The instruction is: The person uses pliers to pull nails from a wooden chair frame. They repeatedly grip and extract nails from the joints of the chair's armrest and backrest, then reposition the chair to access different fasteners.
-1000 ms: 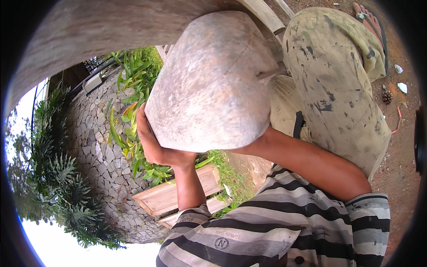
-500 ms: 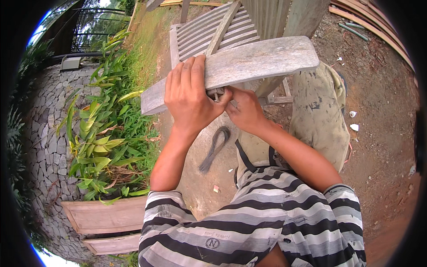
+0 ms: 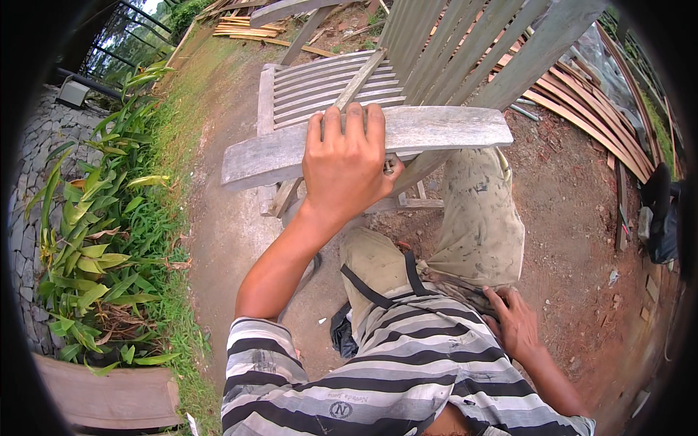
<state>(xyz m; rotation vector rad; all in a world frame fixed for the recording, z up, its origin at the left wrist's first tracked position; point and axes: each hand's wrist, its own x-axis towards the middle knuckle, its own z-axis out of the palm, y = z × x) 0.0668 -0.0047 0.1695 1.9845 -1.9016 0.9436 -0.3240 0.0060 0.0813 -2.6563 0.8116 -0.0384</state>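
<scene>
Where the left hand works: the left hand closes from above over a curved wooden bar, four fingers across its top face, thumb beneath its near edge.
Wooden bar: lies crosswise in front of the person, nearer than the chair seat, right end slightly higher than left; its surface is weathered grey with visible grain.
Metal fitting: a small metal fitting shows beneath the bar, beside the left thumb; its exact form is too small to tell.
Right hand: the right hand is well apart from the bar, at the right hip, fingers bent against the clothing; whether it holds anything cannot be told.
Chair: a slatted seat lies beyond the bar, and an upright slatted back rises to its right; both are grey wood.
Clothing: striped shirt and stained khaki trousers.
Ground surface: bare reddish-brown soil at right, scattered with small debris; a paler strip at centre; grass toward the left.
Left boundary: broad-leaved plants border grey stonework; a wooden panel occupies the lower left corner.
Right boundary: long wooden strips lie stacked at upper right, near clear sheeting; a dark bag sits at the far right edge.
</scene>
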